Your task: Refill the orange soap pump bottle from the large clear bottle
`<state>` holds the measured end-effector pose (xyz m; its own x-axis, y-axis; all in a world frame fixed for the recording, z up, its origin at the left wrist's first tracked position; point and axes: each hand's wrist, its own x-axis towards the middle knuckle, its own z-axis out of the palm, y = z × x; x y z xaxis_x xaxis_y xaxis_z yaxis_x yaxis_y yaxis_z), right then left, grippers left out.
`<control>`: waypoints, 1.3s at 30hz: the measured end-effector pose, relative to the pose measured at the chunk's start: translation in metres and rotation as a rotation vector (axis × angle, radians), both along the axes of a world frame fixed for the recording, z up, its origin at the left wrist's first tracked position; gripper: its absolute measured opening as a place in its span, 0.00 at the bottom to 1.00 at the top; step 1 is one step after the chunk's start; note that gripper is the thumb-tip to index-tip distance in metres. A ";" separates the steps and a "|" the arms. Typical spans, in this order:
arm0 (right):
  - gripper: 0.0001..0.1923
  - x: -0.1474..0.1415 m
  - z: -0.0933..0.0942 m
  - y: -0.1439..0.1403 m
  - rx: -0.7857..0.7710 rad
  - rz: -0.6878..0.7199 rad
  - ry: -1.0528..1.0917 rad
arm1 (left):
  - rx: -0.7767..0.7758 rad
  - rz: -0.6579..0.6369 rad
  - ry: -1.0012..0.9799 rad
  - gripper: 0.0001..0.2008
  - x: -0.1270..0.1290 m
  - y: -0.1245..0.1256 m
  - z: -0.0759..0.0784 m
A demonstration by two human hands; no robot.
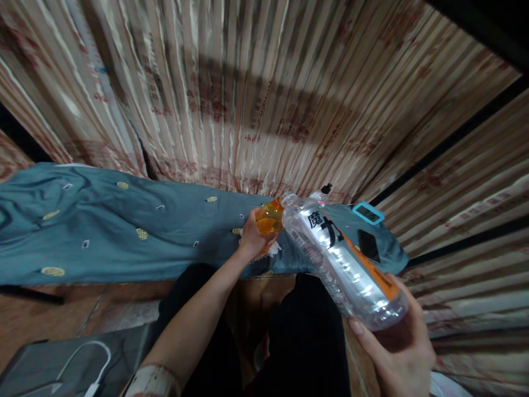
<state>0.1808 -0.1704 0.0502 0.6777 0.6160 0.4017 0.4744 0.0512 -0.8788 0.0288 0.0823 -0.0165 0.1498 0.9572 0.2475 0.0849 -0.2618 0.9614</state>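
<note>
My right hand (394,344) grips the base of a clear plastic bottle (343,262) with an orange label, tipped so its open neck points down and left. The neck meets a small cup of orange liquid (269,219), which my left hand (253,237) holds over the teal patterned cloth (124,231). The bottle looks almost drained. I cannot tell whether liquid is flowing.
A teal-framed digital timer (367,213) and a black phone (368,245) lie on the cloth at the right. A small dark cap (326,189) sits behind the bottle neck. Striped curtains (264,94) hang behind. A grey case with a white cable (78,364) lies at bottom left.
</note>
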 end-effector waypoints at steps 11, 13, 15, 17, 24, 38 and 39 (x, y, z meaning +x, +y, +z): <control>0.49 -0.001 0.004 0.001 -0.032 -0.021 0.021 | -0.015 0.005 0.005 0.37 0.000 -0.001 0.003; 0.48 -0.002 0.005 0.001 -0.022 -0.018 0.016 | -0.016 0.003 0.006 0.37 0.001 -0.001 0.003; 0.47 -0.002 0.004 0.001 -0.011 -0.019 0.005 | -0.007 0.003 0.005 0.37 0.000 -0.001 0.002; 0.47 -0.002 0.004 0.002 -0.007 -0.024 -0.006 | 0.009 0.001 -0.002 0.37 0.000 -0.001 0.001; 0.45 -0.003 0.007 0.005 0.007 -0.057 -0.019 | 0.002 0.010 0.004 0.37 0.001 0.000 -0.001; 0.47 0.000 0.003 0.006 -0.003 -0.114 0.050 | 0.008 0.026 0.024 0.37 0.001 0.000 -0.002; 0.47 0.000 0.002 0.006 -0.003 -0.115 0.042 | 0.011 0.026 0.020 0.37 0.002 0.001 -0.003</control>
<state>0.1813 -0.1640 0.0522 0.7599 0.5345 0.3699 0.4401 -0.0043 -0.8979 0.0305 0.0829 -0.0192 0.1297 0.9582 0.2551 0.1112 -0.2697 0.9565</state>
